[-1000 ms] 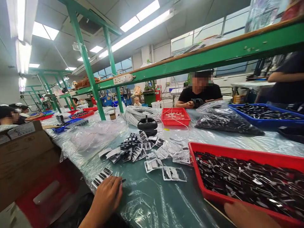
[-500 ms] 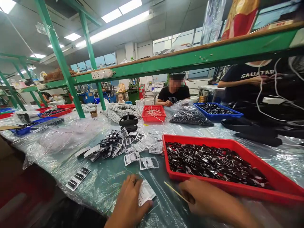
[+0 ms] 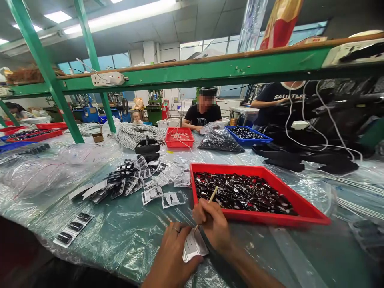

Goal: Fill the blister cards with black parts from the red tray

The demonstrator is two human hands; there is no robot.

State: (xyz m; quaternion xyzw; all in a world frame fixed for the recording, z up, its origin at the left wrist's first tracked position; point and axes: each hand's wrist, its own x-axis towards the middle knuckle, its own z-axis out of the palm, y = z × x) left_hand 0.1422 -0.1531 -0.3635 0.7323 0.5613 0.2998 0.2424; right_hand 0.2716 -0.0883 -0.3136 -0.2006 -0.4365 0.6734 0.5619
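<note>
A small white packet (image 3: 193,247) lies on the plastic-covered table, its left side under my left hand (image 3: 174,254), whose thumb and fingers are spread around it and press it down. Closed round a thin pale stick (image 3: 213,195), my right hand (image 3: 213,226) is at the packet's upper right edge; the stick's upper end points towards the red tray (image 3: 240,216) of small black pieces (image 3: 240,192). A strip of three black pieces (image 3: 74,229) lies to the left. Behind my hands is a heap of similar strips (image 3: 129,178).
Beyond the heap are a black case (image 3: 147,147), coiled white cable (image 3: 136,135) and a small red tray (image 3: 179,144). A bag of black parts (image 3: 222,142) and a blue tray (image 3: 249,140) stand further back. A green shelf beam (image 3: 192,70) crosses above; two people are behind it.
My right hand has moved left to the packet, and its stick now points upward. The camera view has turned to the right. My left hand stays on the packet.
</note>
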